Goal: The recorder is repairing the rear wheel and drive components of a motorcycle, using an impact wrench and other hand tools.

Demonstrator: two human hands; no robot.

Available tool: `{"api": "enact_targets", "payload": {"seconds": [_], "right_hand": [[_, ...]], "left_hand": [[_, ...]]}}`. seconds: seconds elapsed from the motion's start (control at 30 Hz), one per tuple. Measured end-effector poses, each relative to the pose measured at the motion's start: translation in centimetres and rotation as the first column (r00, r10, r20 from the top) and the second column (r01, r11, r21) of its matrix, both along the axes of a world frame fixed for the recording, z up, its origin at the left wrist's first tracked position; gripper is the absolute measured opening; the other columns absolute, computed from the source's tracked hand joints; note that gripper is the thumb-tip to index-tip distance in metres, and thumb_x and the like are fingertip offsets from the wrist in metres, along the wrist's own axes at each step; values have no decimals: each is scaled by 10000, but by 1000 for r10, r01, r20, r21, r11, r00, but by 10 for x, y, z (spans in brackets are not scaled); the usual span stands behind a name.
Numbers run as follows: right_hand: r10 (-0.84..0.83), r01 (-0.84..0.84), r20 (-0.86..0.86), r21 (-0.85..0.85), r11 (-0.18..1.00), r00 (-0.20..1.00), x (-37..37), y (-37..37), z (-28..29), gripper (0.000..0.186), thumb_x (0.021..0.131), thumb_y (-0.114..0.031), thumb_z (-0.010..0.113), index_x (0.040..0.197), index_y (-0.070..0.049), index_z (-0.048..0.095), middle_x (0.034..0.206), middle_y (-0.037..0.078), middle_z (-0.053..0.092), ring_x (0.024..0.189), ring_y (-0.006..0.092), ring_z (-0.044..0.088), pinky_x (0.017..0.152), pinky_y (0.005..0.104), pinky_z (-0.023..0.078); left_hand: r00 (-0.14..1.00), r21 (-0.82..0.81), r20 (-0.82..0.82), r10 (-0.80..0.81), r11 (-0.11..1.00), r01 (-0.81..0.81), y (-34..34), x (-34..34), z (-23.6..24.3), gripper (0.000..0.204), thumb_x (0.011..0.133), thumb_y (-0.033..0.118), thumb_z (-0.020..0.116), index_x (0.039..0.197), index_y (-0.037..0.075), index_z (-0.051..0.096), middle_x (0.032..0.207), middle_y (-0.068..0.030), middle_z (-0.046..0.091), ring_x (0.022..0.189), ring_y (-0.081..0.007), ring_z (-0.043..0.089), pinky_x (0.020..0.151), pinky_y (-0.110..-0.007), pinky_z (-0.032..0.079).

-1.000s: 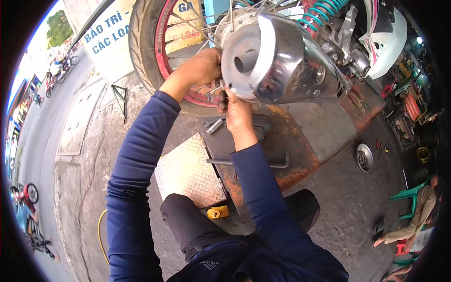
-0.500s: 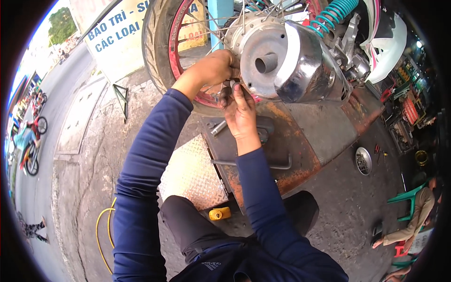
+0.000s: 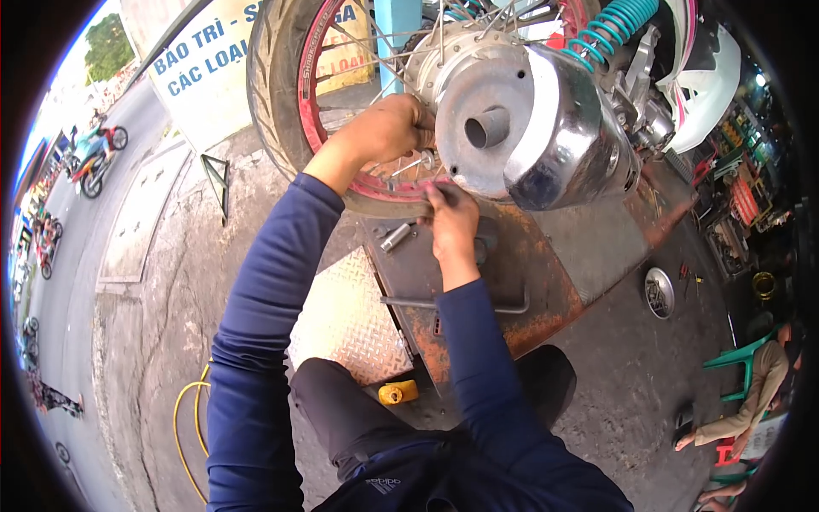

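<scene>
My left hand (image 3: 391, 128) is closed by the spokes beside the chrome muffler (image 3: 570, 136); what its fingers hold is hidden, with small metal pieces showing just below. My right hand (image 3: 452, 222) is lower, near the bottom of the red rim (image 3: 314, 128), fingers curled, their contents too small to make out. The muffler's round end plate, with a short pipe (image 3: 486, 127), faces me in front of the wheel hub. Below, a metal cylinder (image 3: 396, 237) and a bent bar (image 3: 503, 309) lie on a rusty steel platform (image 3: 580, 247).
A teal spring (image 3: 610, 30) is upper right. Around me are a sign board (image 3: 200, 98), a yellow bottle (image 3: 397, 392), a yellow hose (image 3: 183, 427) and a bowl of small parts (image 3: 659, 293). A seated person (image 3: 751, 392) is at right; motorbikes (image 3: 98, 162) are on the street at left.
My right hand has dropped lower, away from my left hand and the muffler's edge, which it was beside. The muffler appears shifted rightward. Motorbikes have moved along the street.
</scene>
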State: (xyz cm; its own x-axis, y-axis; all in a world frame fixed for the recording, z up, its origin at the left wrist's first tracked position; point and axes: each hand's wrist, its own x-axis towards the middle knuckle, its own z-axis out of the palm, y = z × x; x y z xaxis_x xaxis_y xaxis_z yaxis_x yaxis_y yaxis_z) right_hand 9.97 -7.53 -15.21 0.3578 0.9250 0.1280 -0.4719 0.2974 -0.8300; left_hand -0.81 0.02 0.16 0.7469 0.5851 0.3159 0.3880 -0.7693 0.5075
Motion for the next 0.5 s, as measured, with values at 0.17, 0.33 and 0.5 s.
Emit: {"api": "enact_targets", "payload": {"seconds": [0.17,0.33,0.5], "right_hand": [[-2,4,-32,72,997,999,2,-5,5,240,864,-200,653,972,-14,546,805,92,613,528,142,553,435,278,466],[-67,134,302,-205,970,951,23,1,-11,206,849,-110,656,977,-8,531,796,86,609,481,133,535,392,250,432],[-174,265,689,-26,964,703,49,-2,-45,81,851,-64,616,861,12,590,768,83,635,531,138,575,450,271,463]], "left_hand": [[995,32,-94,42,999,-39,0,-1,-1,222,815,173,663,975,19,679,762,-120,670,684,-170,640,634,-311,508],[999,-64,-26,-36,997,34,-1,-2,-1,244,819,194,667,983,13,670,767,-139,661,713,-193,643,629,-332,496],[997,57,-70,18,998,-14,2,-1,-3,251,819,189,671,999,14,665,772,-144,666,690,-177,643,605,-316,501]]}}
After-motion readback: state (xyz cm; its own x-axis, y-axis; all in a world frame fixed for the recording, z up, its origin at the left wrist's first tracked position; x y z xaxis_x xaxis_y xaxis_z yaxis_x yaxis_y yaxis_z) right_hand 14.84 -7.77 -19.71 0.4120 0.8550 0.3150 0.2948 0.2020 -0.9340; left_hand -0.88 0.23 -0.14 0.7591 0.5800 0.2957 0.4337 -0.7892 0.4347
